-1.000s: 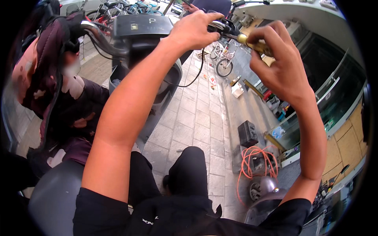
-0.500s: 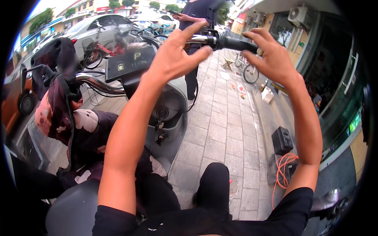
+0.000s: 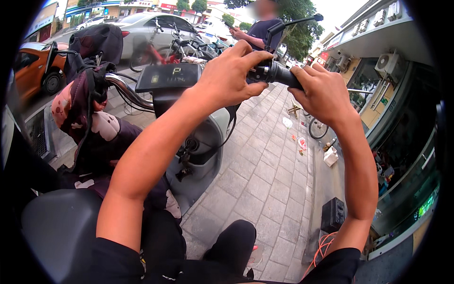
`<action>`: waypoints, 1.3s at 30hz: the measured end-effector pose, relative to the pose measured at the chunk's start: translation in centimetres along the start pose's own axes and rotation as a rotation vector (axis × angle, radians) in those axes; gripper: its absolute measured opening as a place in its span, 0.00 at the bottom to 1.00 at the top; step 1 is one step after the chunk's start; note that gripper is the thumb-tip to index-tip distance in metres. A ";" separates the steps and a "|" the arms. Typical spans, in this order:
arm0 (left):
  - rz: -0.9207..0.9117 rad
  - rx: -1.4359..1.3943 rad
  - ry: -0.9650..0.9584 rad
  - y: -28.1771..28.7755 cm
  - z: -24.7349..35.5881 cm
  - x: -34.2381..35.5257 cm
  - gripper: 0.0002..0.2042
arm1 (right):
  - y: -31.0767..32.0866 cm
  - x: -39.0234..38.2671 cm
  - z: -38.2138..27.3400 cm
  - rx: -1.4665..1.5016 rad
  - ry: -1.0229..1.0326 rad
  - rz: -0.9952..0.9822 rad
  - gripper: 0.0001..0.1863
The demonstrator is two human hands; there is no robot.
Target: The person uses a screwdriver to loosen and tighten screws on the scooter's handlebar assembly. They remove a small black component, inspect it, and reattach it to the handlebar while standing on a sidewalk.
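Observation:
My left hand [image 3: 229,75] has its thumb and index finger round the black control housing [image 3: 260,71] on the scooter's right handlebar. My right hand [image 3: 324,94] curls over the black rubber grip [image 3: 286,75] at the bar's end, hiding part of it. A mirror [image 3: 309,19] rises on a stalk above the housing. The dark display panel [image 3: 165,75] is left of my hands, over the grey front compartment [image 3: 208,156], where keys [image 3: 187,173] hang. A dark floral quilted cover [image 3: 106,132] drapes the left handlebar beside the grey seat [image 3: 59,227].
A person [image 3: 260,35] holding a phone stands beyond the handlebar. Parked cars and bicycles [image 3: 179,45] line the left. Along the shopfront at right are a bicycle [image 3: 319,127], a folding stool [image 3: 295,110], a white bag [image 3: 331,156], a black battery [image 3: 333,213] and orange hose [image 3: 324,248].
My right hand had a yellow object in it, then loosened over the black grip and now closes on it. The view has lifted, showing more street and the person.

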State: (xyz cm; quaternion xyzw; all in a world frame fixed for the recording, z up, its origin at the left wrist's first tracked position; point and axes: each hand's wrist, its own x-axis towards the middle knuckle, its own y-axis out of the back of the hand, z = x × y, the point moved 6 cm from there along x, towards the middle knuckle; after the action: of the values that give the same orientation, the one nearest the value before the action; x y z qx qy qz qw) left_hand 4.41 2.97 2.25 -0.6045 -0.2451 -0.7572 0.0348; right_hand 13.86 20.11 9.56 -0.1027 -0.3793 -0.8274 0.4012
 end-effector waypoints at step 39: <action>0.093 0.051 -0.040 -0.7 -0.5 -0.7 0.31 | 0.6 2.4 0.1 0.208 -0.100 -0.246 0.17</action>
State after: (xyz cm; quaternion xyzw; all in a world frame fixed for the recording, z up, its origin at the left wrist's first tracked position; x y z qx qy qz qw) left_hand 3.87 3.21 1.32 -0.6290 -0.2366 -0.7362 0.0804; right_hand 12.70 18.55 11.05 -0.0545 -0.4920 -0.8204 0.2862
